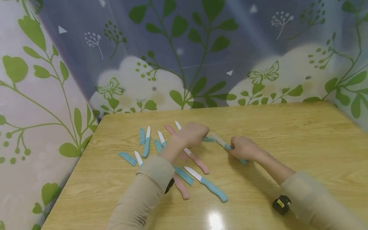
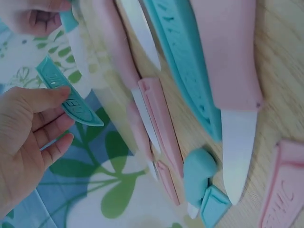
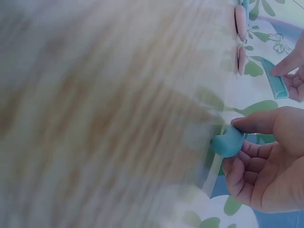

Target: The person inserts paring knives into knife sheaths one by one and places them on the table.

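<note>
My left hand pinches a teal knife sheath between thumb and fingers, above the table's far middle. In my right hand is a paring knife with a teal handle and white blade, its tip pointing toward the sheath. Blade and sheath look close together in the head view; whether they touch I cannot tell. The right wrist view shows the handle's rounded end held by the thumb and curled fingers. Below the left wrist lie a pink-handled knife and a teal-handled knife.
On the wooden table, more knives, such as a teal one, lie to the left with loose sheaths, including a teal sheath and a pink sheath. A black object is beside the right sleeve. Patterned cloth stands behind.
</note>
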A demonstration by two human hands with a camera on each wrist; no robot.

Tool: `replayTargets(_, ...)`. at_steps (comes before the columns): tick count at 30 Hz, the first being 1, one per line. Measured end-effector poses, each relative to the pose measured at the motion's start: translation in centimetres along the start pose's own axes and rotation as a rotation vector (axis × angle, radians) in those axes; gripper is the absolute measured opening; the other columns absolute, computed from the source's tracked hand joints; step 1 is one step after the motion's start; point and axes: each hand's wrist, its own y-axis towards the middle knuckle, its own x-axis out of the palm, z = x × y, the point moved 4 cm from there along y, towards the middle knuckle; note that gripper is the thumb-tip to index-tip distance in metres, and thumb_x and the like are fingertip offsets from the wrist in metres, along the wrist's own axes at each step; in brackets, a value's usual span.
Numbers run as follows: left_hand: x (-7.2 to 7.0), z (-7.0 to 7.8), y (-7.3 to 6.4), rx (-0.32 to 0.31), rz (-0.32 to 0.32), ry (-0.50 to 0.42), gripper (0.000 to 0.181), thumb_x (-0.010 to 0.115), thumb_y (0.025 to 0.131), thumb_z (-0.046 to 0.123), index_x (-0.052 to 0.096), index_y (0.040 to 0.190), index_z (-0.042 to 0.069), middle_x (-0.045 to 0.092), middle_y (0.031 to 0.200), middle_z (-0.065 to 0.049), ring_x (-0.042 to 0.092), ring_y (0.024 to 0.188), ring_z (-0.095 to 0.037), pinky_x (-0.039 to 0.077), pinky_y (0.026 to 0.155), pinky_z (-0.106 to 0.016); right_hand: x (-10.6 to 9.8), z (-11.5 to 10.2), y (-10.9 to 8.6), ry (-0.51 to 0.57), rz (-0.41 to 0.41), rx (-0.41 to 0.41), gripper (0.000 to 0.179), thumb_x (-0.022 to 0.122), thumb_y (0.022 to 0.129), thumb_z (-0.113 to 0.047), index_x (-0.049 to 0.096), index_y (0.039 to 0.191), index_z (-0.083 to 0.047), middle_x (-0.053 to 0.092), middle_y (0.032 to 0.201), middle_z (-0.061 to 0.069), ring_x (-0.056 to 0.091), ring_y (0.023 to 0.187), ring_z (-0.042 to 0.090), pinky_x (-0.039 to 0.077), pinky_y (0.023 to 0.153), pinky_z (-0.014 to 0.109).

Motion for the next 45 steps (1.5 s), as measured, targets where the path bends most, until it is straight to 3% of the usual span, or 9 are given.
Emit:
replayTargets(2, -0.2, -0.5, -0.3, -0.017, 0.001, -0.056, 0.017, 0.054, 0.091, 0.000, 0.060, 0.106, 0.006, 0.064, 0.103, -0.004, 0.057, 0.079, -0.015, 0.047, 0.069, -0.021, -0.3, 0.1, 0.0, -0.005, 0.011, 0.000, 0.019, 0.053, 0.093, -0.014, 0.052, 0.079, -0.001, 0.044, 0.054, 0.000, 0.036, 0.041, 0.007, 0.030, 0.041, 0.018)
replayTargets(6, -0.5, -1.4, -0.7, -0.047, 0.025, -0.136, 0.022, 0.054, 0.093, 0.008, 0.060, 0.114, 0.006, 0.062, 0.115, -0.006, 0.060, 0.089, -0.016, 0.049, 0.074, -0.025, -0.8, 0.4, -0.1, 0.024, 0.036, 0.007, 0.013, 0.055, 0.089, -0.010, 0.052, 0.083, 0.001, 0.047, 0.062, 0.004, 0.039, 0.048, 0.011, 0.032, 0.045, 0.021)
replayTargets(13, -0.3, -3.2, -1.8, -0.071, 0.124, -0.253, 0.025, 0.054, 0.095, 0.015, 0.059, 0.117, 0.004, 0.062, 0.110, -0.007, 0.059, 0.091, -0.017, 0.049, 0.079, -0.029, -1.4, 0.5, -0.5, 0.092, 0.087, -0.003, 0.018, 0.056, 0.089, -0.012, 0.055, 0.094, 0.006, 0.060, 0.079, 0.011, 0.052, 0.060, 0.017, 0.044, 0.052, 0.027)
replayTargets(18, 0.1, -4.4, -2.5, -0.100, 0.163, -0.459, 0.027, 0.050, 0.096, 0.012, 0.059, 0.119, 0.001, 0.058, 0.122, -0.011, 0.056, 0.107, -0.024, 0.045, 0.091, -0.035, -1.4, 0.5, -0.8, 0.124, 0.102, -0.064, 0.015, 0.058, 0.090, -0.009, 0.056, 0.094, 0.006, 0.061, 0.081, 0.012, 0.056, 0.067, 0.018, 0.048, 0.057, 0.030)
replayTargets(20, 0.2, -4.9, -2.7, -0.118, 0.179, -0.536, 0.027, 0.049, 0.097, 0.013, 0.059, 0.120, 0.002, 0.056, 0.125, -0.011, 0.056, 0.107, -0.025, 0.043, 0.094, -0.036, -1.3, 0.5, -0.9, 0.133, 0.105, -0.090, 0.013, 0.058, 0.090, -0.008, 0.057, 0.094, 0.005, 0.062, 0.082, 0.011, 0.057, 0.070, 0.019, 0.049, 0.061, 0.031)
replayTargets(27, 0.4, -6.3, -3.3, -0.190, 0.215, -0.741, 0.029, 0.050, 0.097, 0.019, 0.060, 0.121, 0.006, 0.056, 0.125, -0.010, 0.061, 0.090, -0.028, 0.050, 0.080, -0.034, -1.3, 0.2, -1.1, 0.173, 0.102, -0.138, 0.010, 0.060, 0.089, -0.007, 0.059, 0.095, 0.001, 0.064, 0.087, 0.009, 0.061, 0.081, 0.024, 0.050, 0.070, 0.039)
replayTargets(34, 0.6, -6.9, -3.7, -0.208, 0.235, -0.899, 0.028, 0.052, 0.096, 0.017, 0.060, 0.119, 0.004, 0.060, 0.110, -0.010, 0.055, 0.085, -0.021, 0.047, 0.085, -0.044, -1.3, -0.5, -1.3, 0.202, 0.072, -0.168, 0.011, 0.061, 0.089, -0.009, 0.060, 0.095, 0.000, 0.065, 0.086, 0.007, 0.061, 0.080, 0.021, 0.050, 0.069, 0.037)
replayTargets(38, 0.6, -7.0, -3.8, -0.197, 0.239, -0.935, 0.026, 0.053, 0.095, 0.016, 0.061, 0.117, 0.003, 0.061, 0.101, -0.010, 0.054, 0.081, -0.022, 0.047, 0.085, -0.045, -1.3, -0.8, -1.3, 0.208, 0.061, -0.162, 0.012, 0.060, 0.089, -0.010, 0.060, 0.095, 0.000, 0.064, 0.085, 0.006, 0.059, 0.078, 0.018, 0.049, 0.067, 0.035)
replayTargets(45, 0.8, -6.8, -3.8, -0.179, 0.215, -0.927, 0.026, 0.055, 0.094, 0.016, 0.062, 0.115, 0.003, 0.061, 0.103, -0.009, 0.056, 0.083, -0.024, 0.048, 0.084, -0.043, -1.1, -1.1, -1.2, 0.213, 0.037, -0.150, 0.010, 0.061, 0.088, -0.009, 0.061, 0.093, 0.000, 0.064, 0.084, 0.006, 0.058, 0.078, 0.018, 0.048, 0.068, 0.034)
